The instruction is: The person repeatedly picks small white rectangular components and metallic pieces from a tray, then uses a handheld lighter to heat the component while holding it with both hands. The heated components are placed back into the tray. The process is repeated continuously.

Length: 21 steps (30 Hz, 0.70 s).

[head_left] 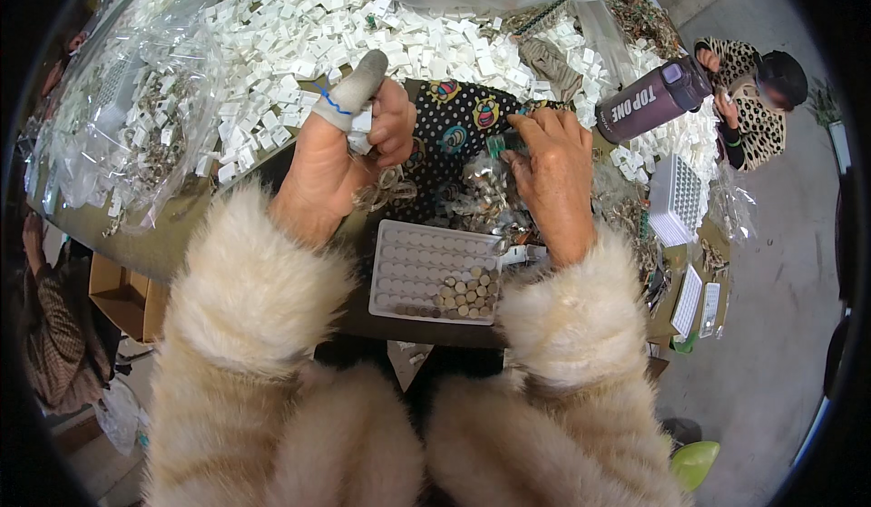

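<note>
My left hand (337, 164), its thumb wrapped in a grey finger cover (361, 79) tied with a blue band, is closed on a small white plastic case (360, 129). Some clear plastic bits (388, 188) lie under its wrist. With its fingers bent down, my right hand (552, 173) touches a heap of small clear and metal parts (490, 194); a small green piece (496, 146) shows by its fingertips. Whether it grips anything is hidden. A dotted black cloth (442, 135) with cartoon figures lies beneath. Nearer me, a white tray (386, 258) holds many small round metal discs (469, 294).
White plastic cases (272, 44) are heaped across the far table. Clear bags (172, 126) of parts lie at left. A purple bottle (649, 103) and stacked white trays (673, 203) stand at right. A cardboard box (127, 297) is low left. One person (748, 112) works at far right, another sits left.
</note>
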Motion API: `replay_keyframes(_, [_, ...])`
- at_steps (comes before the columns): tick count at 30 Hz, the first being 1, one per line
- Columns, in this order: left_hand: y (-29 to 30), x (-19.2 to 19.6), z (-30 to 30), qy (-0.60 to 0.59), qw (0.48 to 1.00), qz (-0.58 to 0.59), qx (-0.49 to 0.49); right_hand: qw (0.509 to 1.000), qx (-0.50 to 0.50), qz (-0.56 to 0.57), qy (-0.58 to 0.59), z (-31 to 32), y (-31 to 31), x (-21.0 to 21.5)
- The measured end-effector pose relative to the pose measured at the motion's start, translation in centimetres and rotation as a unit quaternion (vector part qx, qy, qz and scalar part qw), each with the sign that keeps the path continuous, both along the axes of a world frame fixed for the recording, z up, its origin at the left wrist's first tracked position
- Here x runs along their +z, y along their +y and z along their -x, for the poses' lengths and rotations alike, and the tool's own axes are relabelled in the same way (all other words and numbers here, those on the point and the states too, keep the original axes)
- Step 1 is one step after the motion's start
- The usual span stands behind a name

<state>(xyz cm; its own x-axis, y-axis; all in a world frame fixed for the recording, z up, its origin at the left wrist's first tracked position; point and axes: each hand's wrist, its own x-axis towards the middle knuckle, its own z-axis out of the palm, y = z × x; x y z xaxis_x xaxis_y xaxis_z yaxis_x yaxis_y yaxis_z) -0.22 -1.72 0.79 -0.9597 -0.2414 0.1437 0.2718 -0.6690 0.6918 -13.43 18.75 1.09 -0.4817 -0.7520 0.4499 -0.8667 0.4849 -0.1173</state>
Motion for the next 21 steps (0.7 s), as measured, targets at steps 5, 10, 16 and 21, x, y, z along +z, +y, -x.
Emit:
replay_keyframes(5, [0.1,0.6,-0.3,-0.002,0.993,-0.113,0.041,0.999,0.029,-0.006,-0.018,0.1,-0.2,-0.1])
replay_keyframes(10, [-2.0,1.5,-0.9,-0.039,0.954,0.132,0.268,0.999,0.041,-0.007,-0.025,0.0,-0.3,-0.4])
replay_keyframes(16, [-3.0,-0.3,-0.4,-0.157,0.537,0.729,0.395,0.999,0.041,-0.005,0.017,0.2,0.1,-0.4])
replay_keyframes(21, [-3.7,-1.9,-0.4,-0.324,0.385,0.831,0.237,0.999,0.031,-0.038,-0.016,0.1,0.1,-0.9])
